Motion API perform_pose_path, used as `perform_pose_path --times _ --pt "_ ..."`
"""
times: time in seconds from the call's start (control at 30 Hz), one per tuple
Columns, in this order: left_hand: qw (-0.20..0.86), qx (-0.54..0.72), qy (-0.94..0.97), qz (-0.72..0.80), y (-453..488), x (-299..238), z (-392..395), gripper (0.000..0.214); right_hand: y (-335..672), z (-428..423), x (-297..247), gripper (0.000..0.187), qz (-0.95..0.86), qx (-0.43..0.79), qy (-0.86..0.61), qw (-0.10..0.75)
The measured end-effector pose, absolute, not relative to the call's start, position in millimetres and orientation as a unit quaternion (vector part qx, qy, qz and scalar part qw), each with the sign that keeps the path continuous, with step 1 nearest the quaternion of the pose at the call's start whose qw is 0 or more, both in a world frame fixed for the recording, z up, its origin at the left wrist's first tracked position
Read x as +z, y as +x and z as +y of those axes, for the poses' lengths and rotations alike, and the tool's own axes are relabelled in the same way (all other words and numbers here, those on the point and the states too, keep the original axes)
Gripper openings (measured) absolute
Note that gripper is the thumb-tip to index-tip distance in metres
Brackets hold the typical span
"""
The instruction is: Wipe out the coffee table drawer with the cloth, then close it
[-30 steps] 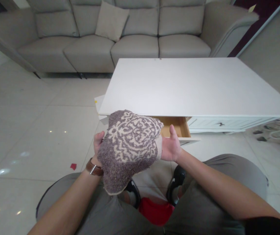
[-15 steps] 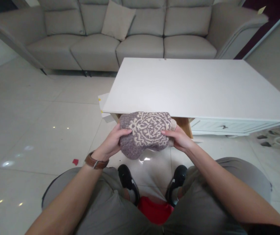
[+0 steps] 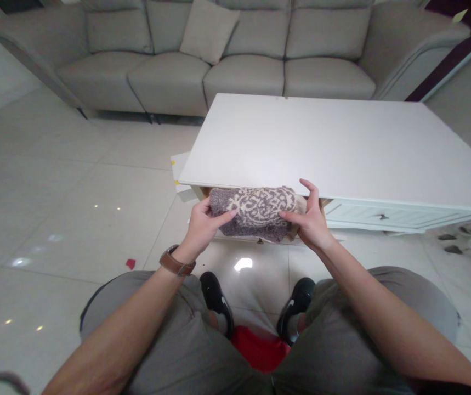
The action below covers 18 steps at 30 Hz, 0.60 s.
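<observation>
Patterned cloth point(image 3: 257, 211) held between two hands at the near edge of a white surface point(image 3: 334, 145). The cloth, purple-grey with a cream motif, is gathered into a compact bundle, longer from left to right than from near to far. The left hand point(image 3: 202, 226) grasps its left end, thumb laid across the top; the right hand point(image 3: 314, 222) grasps its right end, thumb on the motif and one finger raised, overlapping the surface's near edge in this view. The bundle lies in front of a pulled-out drawer point(image 3: 237, 238) at the left of the near side, hiding most of its opening; whether cloth and drawer touch cannot be told. A closed drawer point(image 3: 403, 214) continues the near side to the right. Tiled floor point(image 3: 74, 208) spreads widely beyond the surface's left edge, and a strip of it separates the pulled-out drawer from two black shoes point(image 3: 217, 302). A small red scrap point(image 3: 130, 264) lies to the left of the left wrist. At the far side, a grey sofa point(image 3: 243, 79) runs behind the surface's far edge.
</observation>
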<state>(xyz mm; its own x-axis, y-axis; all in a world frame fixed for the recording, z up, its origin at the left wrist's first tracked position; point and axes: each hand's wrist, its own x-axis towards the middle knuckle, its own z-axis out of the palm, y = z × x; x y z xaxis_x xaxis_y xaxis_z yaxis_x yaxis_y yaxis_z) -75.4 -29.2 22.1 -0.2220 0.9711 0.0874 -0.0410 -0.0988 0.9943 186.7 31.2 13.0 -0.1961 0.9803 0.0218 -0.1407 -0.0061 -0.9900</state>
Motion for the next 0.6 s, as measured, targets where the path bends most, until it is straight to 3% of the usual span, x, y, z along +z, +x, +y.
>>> perform_pose_path --times 0.17,0.23,0.47,0.6 --pt "0.156 0.557 0.581 0.572 -86.1 21.8 -26.2 0.034 196.3 38.4 16.2 0.067 -0.629 0.486 -0.432 0.427" --pt "0.114 0.53 0.616 0.572 -88.8 25.0 -26.7 0.029 200.2 41.8 19.9 0.055 -0.68 0.429 -0.44 0.401" --pt "0.256 0.524 0.603 0.544 -81.7 28.7 -30.8 0.025 210.7 48.3 28.8 0.023 -0.756 0.34 -0.446 0.337" --pt "0.305 0.57 0.549 0.53 -79.9 31.7 -28.7 0.029 213.3 44.1 40.7 0.028 -0.751 0.343 -0.438 0.357"
